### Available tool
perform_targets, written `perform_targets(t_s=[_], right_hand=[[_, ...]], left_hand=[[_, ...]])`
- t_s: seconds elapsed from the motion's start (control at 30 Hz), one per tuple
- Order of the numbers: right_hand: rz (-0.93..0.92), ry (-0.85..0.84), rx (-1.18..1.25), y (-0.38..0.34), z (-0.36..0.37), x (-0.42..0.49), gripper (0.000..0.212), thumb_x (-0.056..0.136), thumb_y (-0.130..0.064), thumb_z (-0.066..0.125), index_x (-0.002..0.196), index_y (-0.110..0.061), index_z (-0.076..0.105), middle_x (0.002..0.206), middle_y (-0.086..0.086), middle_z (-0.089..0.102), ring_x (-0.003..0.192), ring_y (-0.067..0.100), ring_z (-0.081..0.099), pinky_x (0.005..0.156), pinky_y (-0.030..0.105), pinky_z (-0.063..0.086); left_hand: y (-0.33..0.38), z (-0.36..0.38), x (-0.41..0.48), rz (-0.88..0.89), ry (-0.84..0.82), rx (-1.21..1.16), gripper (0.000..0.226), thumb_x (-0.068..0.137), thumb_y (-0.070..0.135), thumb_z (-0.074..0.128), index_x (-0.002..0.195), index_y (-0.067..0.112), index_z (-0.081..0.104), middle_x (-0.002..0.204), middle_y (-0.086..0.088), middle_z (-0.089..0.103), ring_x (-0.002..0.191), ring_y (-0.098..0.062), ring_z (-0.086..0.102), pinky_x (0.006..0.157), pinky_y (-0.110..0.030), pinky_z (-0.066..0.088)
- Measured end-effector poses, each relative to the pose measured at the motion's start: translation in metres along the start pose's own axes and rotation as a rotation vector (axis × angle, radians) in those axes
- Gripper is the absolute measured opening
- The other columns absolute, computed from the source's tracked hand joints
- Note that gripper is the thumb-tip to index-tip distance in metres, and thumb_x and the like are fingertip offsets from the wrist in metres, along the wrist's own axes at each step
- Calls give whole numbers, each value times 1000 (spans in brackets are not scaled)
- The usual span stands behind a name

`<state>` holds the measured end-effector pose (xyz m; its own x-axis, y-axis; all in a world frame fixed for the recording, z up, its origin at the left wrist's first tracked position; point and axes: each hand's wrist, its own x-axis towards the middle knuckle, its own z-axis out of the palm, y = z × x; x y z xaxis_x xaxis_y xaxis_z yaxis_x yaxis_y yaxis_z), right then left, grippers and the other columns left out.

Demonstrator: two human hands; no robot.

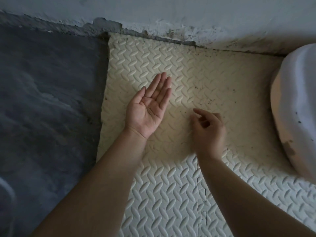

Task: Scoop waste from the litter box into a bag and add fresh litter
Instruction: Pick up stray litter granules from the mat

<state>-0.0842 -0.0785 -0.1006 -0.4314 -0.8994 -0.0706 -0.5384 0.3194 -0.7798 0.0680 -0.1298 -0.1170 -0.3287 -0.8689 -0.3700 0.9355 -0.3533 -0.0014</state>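
Covering most of the ground in view, a cream foam mat (205,74) with a raised tread pattern runs up to the wall (171,14) along its far edge, and bare dark floor (47,100) lies off its left edge. A white rounded tub, which I take for the litter box (294,103), sits at the mat's right edge, partly cut off by the frame. Its long axis seems to run from far to near. It lies to the right of both hands. The right hand (208,129) is the nearer, though well apart from it. The left hand (148,106) hovers palm up over the mat's middle, fingers straight and together. The right hand has curled fingers, thumb and forefinger drawn close; whether they pinch anything I cannot tell. A few grains (151,110) lie on the left palm.
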Motion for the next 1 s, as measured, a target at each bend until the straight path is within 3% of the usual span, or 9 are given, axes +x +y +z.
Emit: perform_targets(t_s=[0.17, 0.33, 0.5, 0.63, 0.7, 0.83, 1.0], right_hand=[[-72, 8, -86, -1, 11, 7, 17, 83, -36, 70, 98, -32, 75, 79, -19, 51, 91, 9, 49, 85, 30, 47], [-55, 29, -90, 1, 15, 8, 10, 82, -36, 69, 88, -31, 74, 80, -18, 56, 90, 8, 49, 87, 37, 48], [-152, -24, -169, 1, 16, 12, 11, 88, -29, 63, 92, -22, 71, 90, -11, 59, 92, 12, 52, 88, 40, 46], [-67, 132, -85, 9, -2, 36, 10, 88, -23, 61, 90, -20, 70, 85, -12, 54, 89, 16, 55, 84, 39, 49], [1, 179, -71, 14, -12, 49, 9, 88, -23, 61, 89, -21, 70, 85, -14, 54, 90, 14, 55, 85, 36, 49], [-8, 127, -130, 19, -17, 58, 13, 90, -27, 61, 92, -20, 71, 91, -11, 58, 95, 6, 51, 84, 14, 41], [-66, 148, -145, 21, -12, 59, 10, 87, -29, 65, 90, -23, 73, 80, -19, 54, 89, 10, 55, 85, 31, 49]], left_hand=[[1, -3, 0, -17, 11, 40, 49, 100, 23, 26, 124, -9, 55, 132, -21, 55, 127, -34, 49, 111, -41, 34], [0, -2, 4, -17, 35, 10, 50, 100, 24, 26, 123, -8, 56, 133, -20, 55, 126, -34, 50, 109, -41, 36], [-11, -1, 9, -30, 13, 3, 50, 100, 25, 25, 125, -7, 55, 135, -18, 54, 129, -31, 47, 110, -40, 35], [-20, 6, 23, -71, 11, 49, 51, 101, 27, 23, 128, -5, 53, 138, -16, 51, 132, -28, 44, 111, -39, 33], [-22, 10, 30, -79, 15, 61, 51, 101, 26, 24, 127, -6, 54, 137, -16, 52, 130, -30, 46, 112, -39, 33], [-22, 8, 36, -110, 0, 23, 50, 100, 24, 26, 126, -9, 53, 134, -21, 53, 128, -34, 47, 112, -41, 31], [-22, 5, 37, -147, -53, -7, 52, 100, 25, 25, 125, -10, 54, 133, -22, 54, 126, -36, 48, 111, -42, 32]])
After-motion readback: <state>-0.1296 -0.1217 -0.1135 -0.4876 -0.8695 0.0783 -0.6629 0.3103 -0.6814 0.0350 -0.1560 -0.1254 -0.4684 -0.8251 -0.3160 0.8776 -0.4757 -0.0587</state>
